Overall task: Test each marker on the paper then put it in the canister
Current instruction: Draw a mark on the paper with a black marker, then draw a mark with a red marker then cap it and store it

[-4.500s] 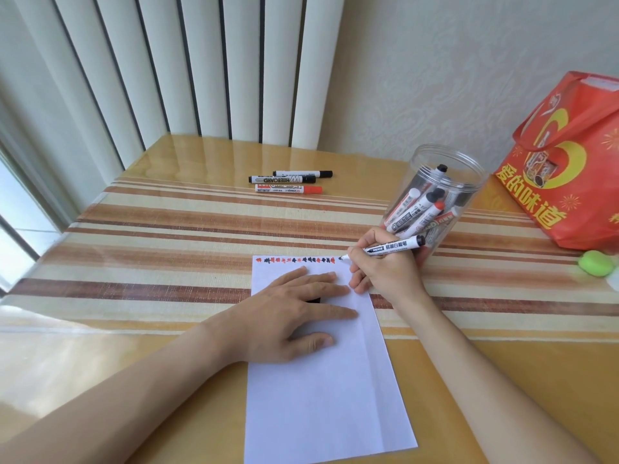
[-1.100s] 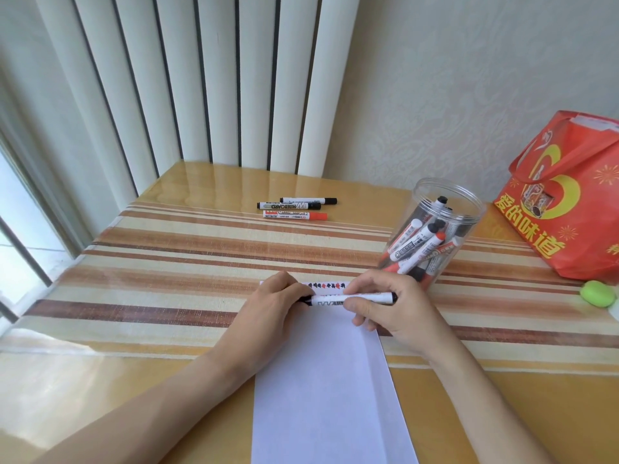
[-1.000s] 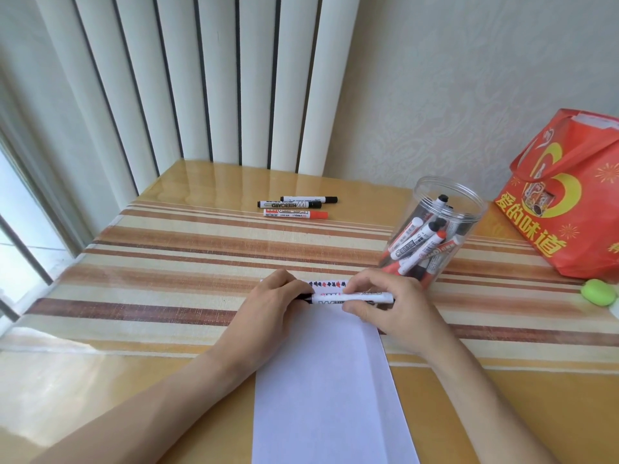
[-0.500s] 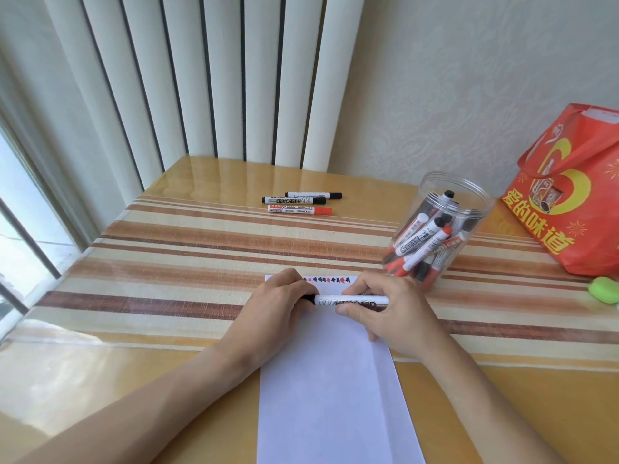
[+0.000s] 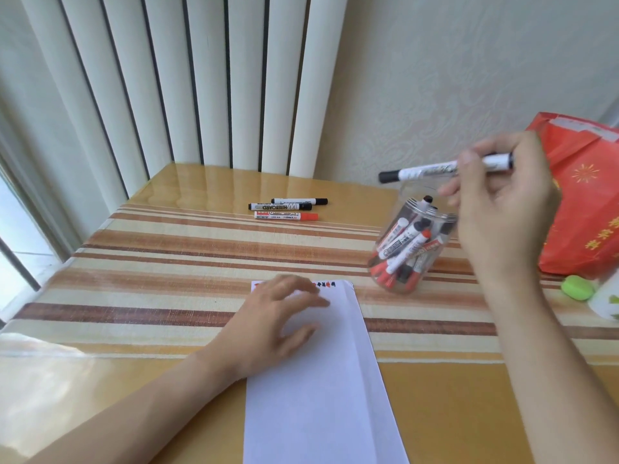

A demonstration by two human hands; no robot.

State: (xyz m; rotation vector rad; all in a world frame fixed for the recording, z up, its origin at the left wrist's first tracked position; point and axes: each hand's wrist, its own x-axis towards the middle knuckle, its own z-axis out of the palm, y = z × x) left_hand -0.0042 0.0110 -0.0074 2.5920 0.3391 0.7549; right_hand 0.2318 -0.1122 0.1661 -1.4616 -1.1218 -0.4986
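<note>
The right hand (image 5: 502,209) is up in the air above the clear round plastic canister (image 5: 410,249). Its fingers (image 5: 467,159) pinch a white marker with a black cap (image 5: 432,170). The marker lies almost flat, with the black cap pointing left, and it is not touching the canister.

The canister stands on the striped surface (image 5: 167,279), just to the right of the long white sheet of paper (image 5: 318,396). Inside it are many red and black markers, all leaning.

The left hand (image 5: 278,316) rests flat on the top part of the paper. Its fingers are straight and a little spread, and they hold nothing. A row of small red and black marks (image 5: 326,284) runs along the top edge of the paper, just past the fingertips.

Three more markers lie side by side at the far end of the surface, well apart from the paper: two black-capped markers (image 5: 284,205) and one red-capped marker (image 5: 286,216).

A red shopping bag with yellow print (image 5: 589,209) stands at the right, behind the right hand. A small green round thing (image 5: 577,288) lies near the bag. White window blinds (image 5: 201,85) hang behind the surface.
</note>
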